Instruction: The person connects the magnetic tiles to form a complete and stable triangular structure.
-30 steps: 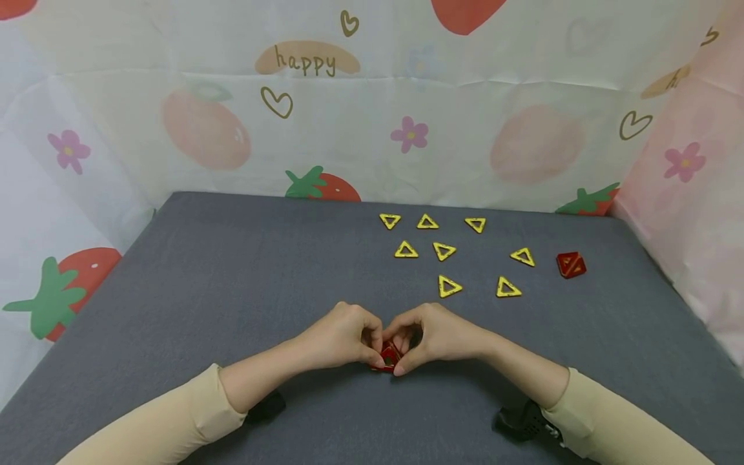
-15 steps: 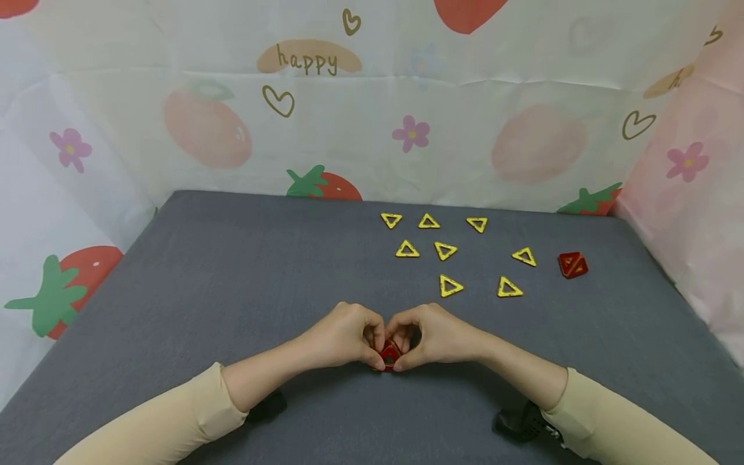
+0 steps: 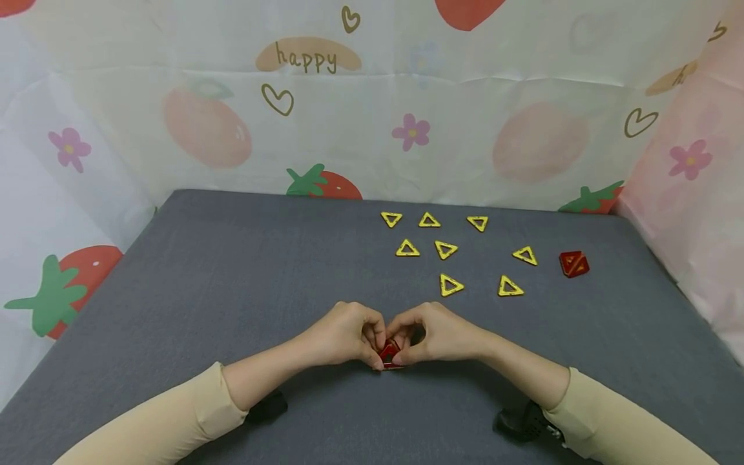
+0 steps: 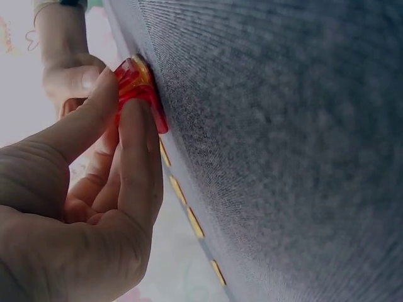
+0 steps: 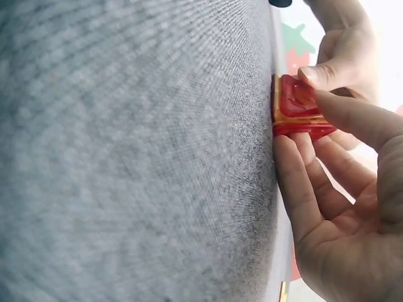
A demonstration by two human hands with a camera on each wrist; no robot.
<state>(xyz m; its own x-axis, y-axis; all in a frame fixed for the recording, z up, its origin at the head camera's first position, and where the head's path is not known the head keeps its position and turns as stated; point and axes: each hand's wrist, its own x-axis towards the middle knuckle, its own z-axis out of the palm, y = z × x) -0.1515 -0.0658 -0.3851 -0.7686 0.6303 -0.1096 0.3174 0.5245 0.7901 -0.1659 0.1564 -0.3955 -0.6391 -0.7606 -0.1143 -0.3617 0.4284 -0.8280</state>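
Observation:
Near the front middle of the table, my left hand [image 3: 349, 332] and right hand [image 3: 438, 332] meet around a small piece built of translucent red triangular tiles [image 3: 389, 354]. Thumb and fingers of both hands pinch it from opposite sides. In the left wrist view the red tiles [image 4: 140, 85] stand slanted against each other, low over the grey cloth, with an orange strip along an edge. From the right wrist, the red tiles [image 5: 296, 100] show a raised shape with a flat bottom at the cloth. Fingers hide its far side.
Several yellow triangular frames [image 3: 447, 250] lie flat and spread out beyond the hands, toward the back right. Farther right lies a pair of red triangular tiles [image 3: 574, 264] side by side. A grey cloth [image 3: 232, 271] covers the table, and a printed curtain [image 3: 325, 129] hangs behind it.
My right thumb has shifted slightly up and in over the red tiles, so more of their front lower edge shows. Both hands otherwise keep their place, and the yellow frames lie as before.

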